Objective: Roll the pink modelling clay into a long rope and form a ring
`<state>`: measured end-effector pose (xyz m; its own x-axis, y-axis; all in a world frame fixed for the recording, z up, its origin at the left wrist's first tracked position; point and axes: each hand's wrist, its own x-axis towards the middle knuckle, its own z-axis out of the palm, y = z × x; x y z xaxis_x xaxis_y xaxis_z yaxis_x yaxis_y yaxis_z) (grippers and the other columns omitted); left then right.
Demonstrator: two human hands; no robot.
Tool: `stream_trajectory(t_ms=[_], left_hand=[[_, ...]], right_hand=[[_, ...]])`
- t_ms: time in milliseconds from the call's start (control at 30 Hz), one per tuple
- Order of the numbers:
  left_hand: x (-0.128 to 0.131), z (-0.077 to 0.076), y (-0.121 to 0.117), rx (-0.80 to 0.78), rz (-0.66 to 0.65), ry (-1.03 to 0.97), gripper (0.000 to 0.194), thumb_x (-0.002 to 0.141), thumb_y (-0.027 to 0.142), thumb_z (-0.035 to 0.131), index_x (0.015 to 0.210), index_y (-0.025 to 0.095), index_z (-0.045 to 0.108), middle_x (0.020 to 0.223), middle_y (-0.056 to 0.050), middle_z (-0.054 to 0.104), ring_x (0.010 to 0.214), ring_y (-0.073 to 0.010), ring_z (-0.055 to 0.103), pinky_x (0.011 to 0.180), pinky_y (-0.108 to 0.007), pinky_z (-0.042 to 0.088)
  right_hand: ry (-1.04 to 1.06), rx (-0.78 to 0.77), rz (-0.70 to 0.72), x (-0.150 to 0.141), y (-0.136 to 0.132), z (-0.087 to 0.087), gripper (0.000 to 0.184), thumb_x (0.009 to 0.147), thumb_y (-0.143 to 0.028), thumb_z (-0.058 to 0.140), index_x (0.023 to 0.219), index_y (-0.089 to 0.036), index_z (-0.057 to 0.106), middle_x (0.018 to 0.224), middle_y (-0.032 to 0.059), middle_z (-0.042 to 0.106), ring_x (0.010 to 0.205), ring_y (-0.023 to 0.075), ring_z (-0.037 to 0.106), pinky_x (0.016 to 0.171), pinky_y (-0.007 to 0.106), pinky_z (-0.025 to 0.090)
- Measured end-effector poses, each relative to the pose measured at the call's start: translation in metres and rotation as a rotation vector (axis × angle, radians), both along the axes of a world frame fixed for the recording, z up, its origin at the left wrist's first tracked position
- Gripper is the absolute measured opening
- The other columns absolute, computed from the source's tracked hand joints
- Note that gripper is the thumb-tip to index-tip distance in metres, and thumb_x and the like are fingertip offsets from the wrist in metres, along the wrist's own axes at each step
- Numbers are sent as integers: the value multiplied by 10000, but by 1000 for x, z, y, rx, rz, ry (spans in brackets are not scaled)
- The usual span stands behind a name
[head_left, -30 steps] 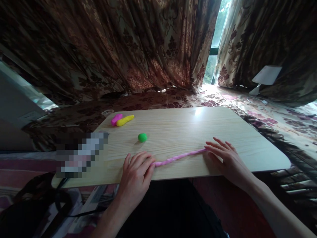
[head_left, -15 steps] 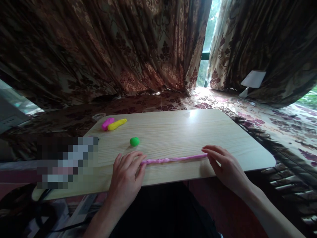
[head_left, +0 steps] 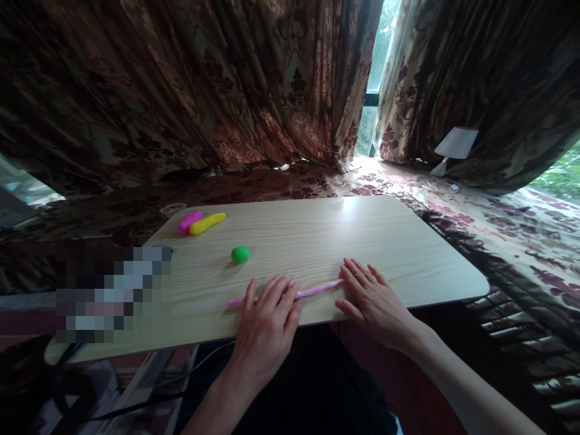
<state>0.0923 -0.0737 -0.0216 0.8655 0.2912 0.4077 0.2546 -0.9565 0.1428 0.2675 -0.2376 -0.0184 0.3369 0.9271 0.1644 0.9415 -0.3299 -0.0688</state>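
A long, thin roll of pale pink modelling clay (head_left: 318, 289) lies crosswise near the table's front edge. My left hand (head_left: 270, 311) rests flat across it with fingers stretched out, and the roll's left end sticks out beyond them. Over the right end lies my right hand (head_left: 369, 296), palm down, fingers extended and thumb apart; that end is hidden beneath it. Behind my left hand sits a green ball of clay (head_left: 240, 254). Farther back on the left, a yellow clay piece (head_left: 207, 223) touches a bright pink clay lump (head_left: 189, 222).
The light wood table (head_left: 290, 235) has rounded corners. A blurred-out object (head_left: 115, 293) is on its left side, with a dark cable below. Beyond the table are a flower-patterned cloth surface (head_left: 457, 211), a small white lamp (head_left: 457, 143) and heavy curtains (head_left: 254, 84).
Both hands have moved inward along the pink roll, from fingertips at its ends to lying flat over it. The view has shifted slightly.
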Motion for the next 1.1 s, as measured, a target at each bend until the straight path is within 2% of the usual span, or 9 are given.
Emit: stream_trajectory(t_ms=[233, 433, 633, 867, 1033, 1100], left_hand=[[-3, 2, -2, -7, 5, 43, 363, 906, 256, 404, 1256, 213, 490, 1324, -85, 507, 1283, -245, 373, 1098, -541, 125], [2, 5, -2, -9, 31, 52, 360, 912, 264, 393, 1254, 213, 490, 1332, -87, 497, 1290, -253, 360, 1085, -558, 145], [1, 4, -3, -33, 29, 46, 362, 908, 267, 400, 1251, 209, 498, 1329, -91, 501, 1295, -259, 353, 1089, -544, 157], [-3, 7, -1, -19, 37, 53, 365, 907, 274, 404, 1258, 216, 490, 1344, -92, 485, 1299, -265, 343, 1080, -557, 153], [-8, 8, 1, -37, 56, 64, 355, 914, 262, 385, 1244, 209, 503, 1336, -85, 491, 1296, -261, 345, 1083, -543, 165], [-7, 7, 2, -47, 54, 63, 352, 919, 257, 373, 1239, 204, 507, 1333, -84, 494, 1296, -258, 344, 1086, -538, 160]], right_hand=[[-1, -25, 38, -14, -18, -2, 701, 900, -548, 342, 1439, -114, 224, 1490, 134, 194, 1374, 252, 152, 1101, 477, 174], [-3, -3, -14, -2, 5, 0, 683, 895, -543, 351, 1403, -88, 312, 1459, 160, 280, 1360, 270, 204, 1085, 490, 192], [-18, 15, 60, -14, -18, -3, 686, 892, -551, 362, 1430, -138, 260, 1467, 138, 270, 1360, 269, 205, 1085, 495, 192], [-34, -12, -24, 2, 16, 1, 687, 908, -541, 314, 1395, -57, 315, 1445, 181, 300, 1351, 283, 226, 1083, 515, 160], [-26, -11, 50, -18, -15, -5, 692, 900, -546, 347, 1424, -101, 266, 1478, 144, 232, 1369, 267, 167, 1097, 487, 180], [-18, -10, 47, -21, -17, -5, 697, 901, -544, 353, 1427, -96, 258, 1481, 141, 224, 1371, 262, 156, 1102, 473, 183]])
